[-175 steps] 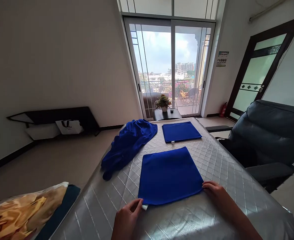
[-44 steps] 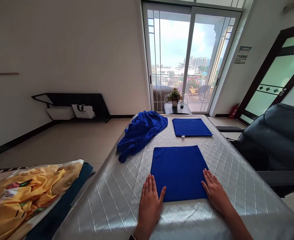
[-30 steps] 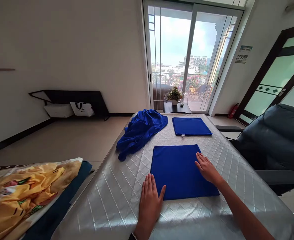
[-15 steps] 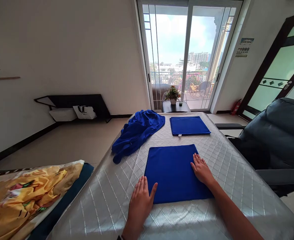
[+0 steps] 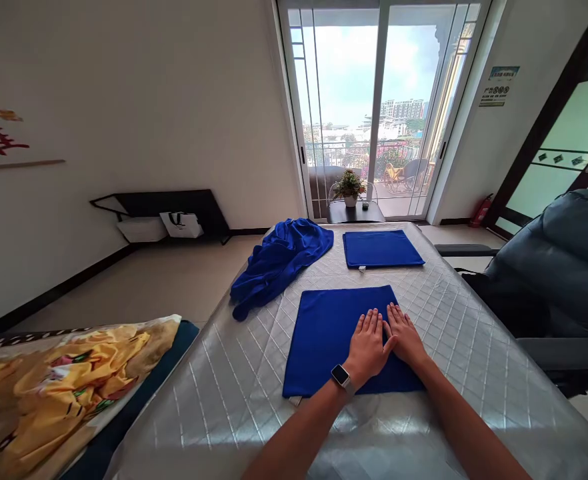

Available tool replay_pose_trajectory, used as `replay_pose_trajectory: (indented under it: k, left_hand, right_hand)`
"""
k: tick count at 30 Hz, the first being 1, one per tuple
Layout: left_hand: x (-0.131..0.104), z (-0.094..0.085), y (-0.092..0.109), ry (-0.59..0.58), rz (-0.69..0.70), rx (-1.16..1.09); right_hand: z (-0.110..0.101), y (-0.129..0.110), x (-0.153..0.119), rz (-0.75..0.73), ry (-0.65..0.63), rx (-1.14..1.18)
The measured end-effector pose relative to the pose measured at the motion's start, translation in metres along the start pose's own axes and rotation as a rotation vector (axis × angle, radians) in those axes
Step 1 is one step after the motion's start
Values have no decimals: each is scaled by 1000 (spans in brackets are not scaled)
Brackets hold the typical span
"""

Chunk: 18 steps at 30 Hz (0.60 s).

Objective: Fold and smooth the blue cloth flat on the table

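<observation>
A flat blue cloth, squarish like a cushion cover [image 5: 324, 340], lies on the quilted silver surface in front of me. My left hand [image 5: 369, 343] rests flat on its right half, fingers stretched forward, a watch [image 5: 341, 376] on that wrist. Beside it, my right hand [image 5: 405, 337] lies flat along the cover's right edge, and the thumbs meet or overlap. A small white tag [image 5: 295, 401] shows at the near left corner. Farther off lies a second flat blue cover or small stack [image 5: 383, 249], its own tag facing me. To its left sits a crumpled blue cloth [image 5: 284, 260].
The silver quilted mattress-like top [image 5: 224, 407] spreads beneath everything. At left lies yellow printed bedding [image 5: 89, 380]; at right stands a dark armchair [image 5: 564, 267]. Beyond the far edge, a small table [image 5: 341, 213] holds a potted plant [image 5: 349, 187] before the sliding glass door.
My left hand has moved from the cover's left edge rightward, beside my right hand. The near left corner now lies farther out, with its tag showing. My right hand stays near the right edge.
</observation>
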<state>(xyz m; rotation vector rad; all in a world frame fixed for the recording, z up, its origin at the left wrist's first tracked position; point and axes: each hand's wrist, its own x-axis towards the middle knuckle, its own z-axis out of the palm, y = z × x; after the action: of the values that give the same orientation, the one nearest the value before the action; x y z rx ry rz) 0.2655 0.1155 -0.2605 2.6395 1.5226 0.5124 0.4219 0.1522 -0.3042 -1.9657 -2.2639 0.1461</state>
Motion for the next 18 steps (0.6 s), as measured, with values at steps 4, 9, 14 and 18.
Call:
replay_pose_trajectory:
  k: [4, 9, 14, 18]
  left_hand:
    - [1, 20, -9, 2, -61, -19]
    - [-14, 14, -38, -26, -131, 33]
    - [-33, -6, -85, -53, -272, 120]
    - [-55, -19, -125, -18, -370, 178]
  right_hand:
    - [0, 0, 1, -2, 5, -11]
    - [-5, -4, 1, 31, -16, 17]
    - [-7, -5, 0, 40, -16, 44]
    - [-6, -5, 0, 39, -22, 52]
